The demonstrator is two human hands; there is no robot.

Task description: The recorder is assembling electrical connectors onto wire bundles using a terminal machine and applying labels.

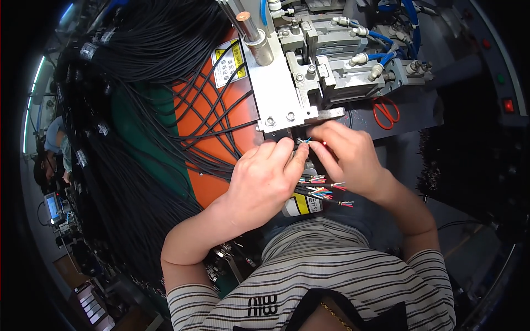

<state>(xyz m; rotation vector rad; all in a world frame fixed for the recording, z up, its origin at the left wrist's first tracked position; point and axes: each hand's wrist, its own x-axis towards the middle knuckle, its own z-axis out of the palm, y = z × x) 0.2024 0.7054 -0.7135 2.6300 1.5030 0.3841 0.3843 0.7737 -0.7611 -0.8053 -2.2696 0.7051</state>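
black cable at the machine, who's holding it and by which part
Both hands: left hand and right hand pinch the black cable at its stripped end, by the coloured wire tips.

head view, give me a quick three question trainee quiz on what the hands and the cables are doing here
1. True or false: both hands pinch a cable end just under the metal machine head.
2. Which lies on the bench right of the machine? A) red-handled scissors B) a hammer C) a tape roll
3. Fill in: the stripped cable ends below the hands show thin ______ wires.

Key
1. True: the left hand and right hand meet fingertip to fingertip on the cable end.
2. A, the scissors.
3. Coloured; see the stripped cable ends, fed from the black cable bundle.
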